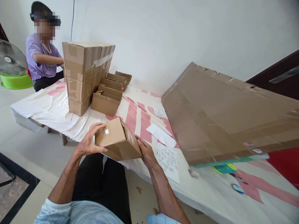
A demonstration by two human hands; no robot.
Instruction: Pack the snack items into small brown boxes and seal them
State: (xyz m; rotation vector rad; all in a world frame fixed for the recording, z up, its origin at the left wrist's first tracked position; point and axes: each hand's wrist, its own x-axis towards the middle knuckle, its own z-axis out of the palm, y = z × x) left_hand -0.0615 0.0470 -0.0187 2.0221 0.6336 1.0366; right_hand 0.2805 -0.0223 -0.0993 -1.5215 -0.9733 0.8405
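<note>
A small closed cardboard box (119, 140) with a small white sticker on its near end is held between both my hands above my lap, at the table's near edge. My left hand (90, 141) wraps round its left end, thumb underneath and fingers over the top. My right hand (146, 151) presses against its right side with the fingers closed on it. A sheet of small stickers (168, 160) lies on the table just right of my right hand.
A stack of taped cardboard boxes (85, 73) stands at the far left of the cloth-covered table (46, 105), with several open small boxes (107, 99) beside it. A big flat cardboard slab (229, 115) fills the right. Another person (43, 59) sits beyond the stack near a fan (11, 60).
</note>
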